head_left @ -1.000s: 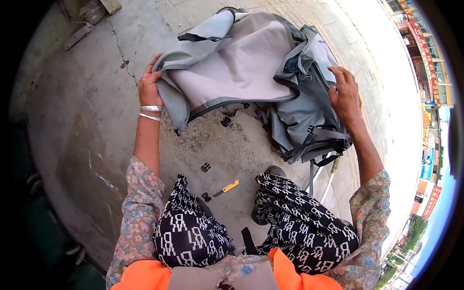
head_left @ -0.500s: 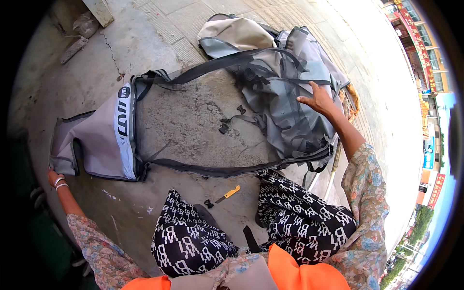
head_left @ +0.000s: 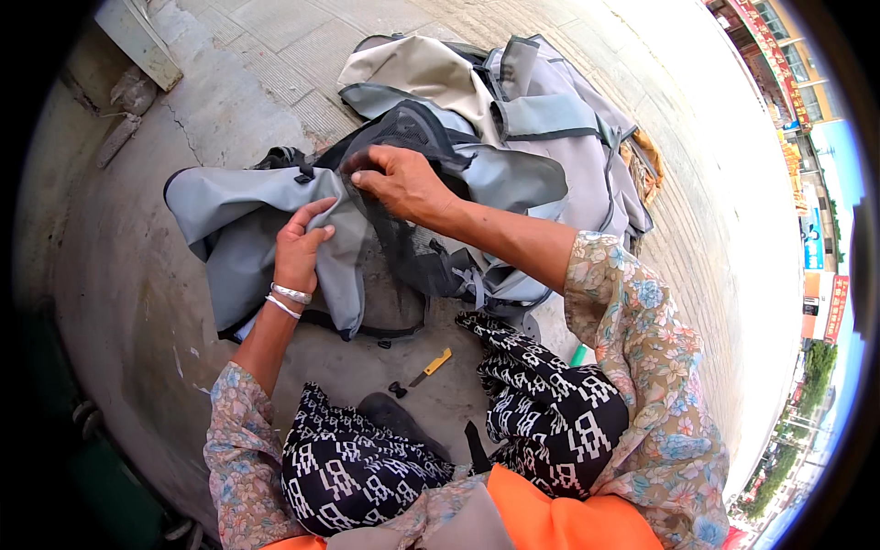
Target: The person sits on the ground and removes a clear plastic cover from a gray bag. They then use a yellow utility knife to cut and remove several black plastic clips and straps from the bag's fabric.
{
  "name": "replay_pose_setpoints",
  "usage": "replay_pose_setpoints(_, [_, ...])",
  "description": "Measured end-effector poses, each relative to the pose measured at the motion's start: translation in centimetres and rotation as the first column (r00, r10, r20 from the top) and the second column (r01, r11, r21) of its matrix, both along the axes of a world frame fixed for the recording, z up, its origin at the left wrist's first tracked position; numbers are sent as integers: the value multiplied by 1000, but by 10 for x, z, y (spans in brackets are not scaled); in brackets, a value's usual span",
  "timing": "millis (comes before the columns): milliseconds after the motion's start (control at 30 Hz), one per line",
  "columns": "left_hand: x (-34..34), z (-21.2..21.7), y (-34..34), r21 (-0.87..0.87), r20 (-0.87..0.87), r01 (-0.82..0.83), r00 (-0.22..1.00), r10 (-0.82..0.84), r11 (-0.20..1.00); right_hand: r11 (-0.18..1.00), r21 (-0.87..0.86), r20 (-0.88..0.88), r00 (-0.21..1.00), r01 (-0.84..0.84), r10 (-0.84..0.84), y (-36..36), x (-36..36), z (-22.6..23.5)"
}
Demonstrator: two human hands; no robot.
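Note:
A large grey fabric cover [head_left: 266, 197] with black edging is folded up in front of my knees. Its left part is bunched into a pouch-like fold, gripped by my left hand [head_left: 298, 252] with the thumb and fingers on the cloth. Close beside it, my right hand [head_left: 403, 183] is closed on a black mesh panel [head_left: 390, 234] of the same cover, fingers curled and slightly blurred. Straps and buckles hang below the mesh. What lies under the bunched layers is hidden.
More beige and grey fabric [head_left: 431, 78] is heaped at the far side. Between my knees lie a yellow-handled knife [head_left: 438, 362] with its blade out and a small black buckle [head_left: 397, 390]. A pale block [head_left: 137, 41] stands at the far left, and a green object [head_left: 578, 355] shows by my right knee.
Both hands came inward to the middle. The cover's left part has been lifted and folded right over the bare ground, its printed panel now mostly hidden. My right hand has taken hold of the mesh.

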State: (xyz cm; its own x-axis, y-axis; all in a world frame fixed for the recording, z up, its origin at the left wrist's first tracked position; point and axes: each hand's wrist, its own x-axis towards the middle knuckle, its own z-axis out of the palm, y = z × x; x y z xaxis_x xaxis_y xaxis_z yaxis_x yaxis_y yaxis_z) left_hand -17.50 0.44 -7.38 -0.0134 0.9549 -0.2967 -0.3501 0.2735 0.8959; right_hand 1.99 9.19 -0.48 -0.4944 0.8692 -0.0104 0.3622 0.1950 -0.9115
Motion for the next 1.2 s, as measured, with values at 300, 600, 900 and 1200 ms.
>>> replay_pose_setpoints(300, [117,30,-9,186,-310,766,640,-703,616,986,45,770,635,-163,69,2,132,-25])
replay_pose_setpoints(600, [-31,43,57,49,-310,99,947,-79,994,569,592,790,-270,571,-551,0,522,68])
replay_pose_setpoints(900, [20,-61,96,-238,-469,170,842,-266,956,512,852,415,455,111,-788,144,375,60])
replay_pose_setpoints(1200, [76,-33,18,-194,-427,560,691,-583,806,769,461,875,368,-442,-313,154,29,-108])
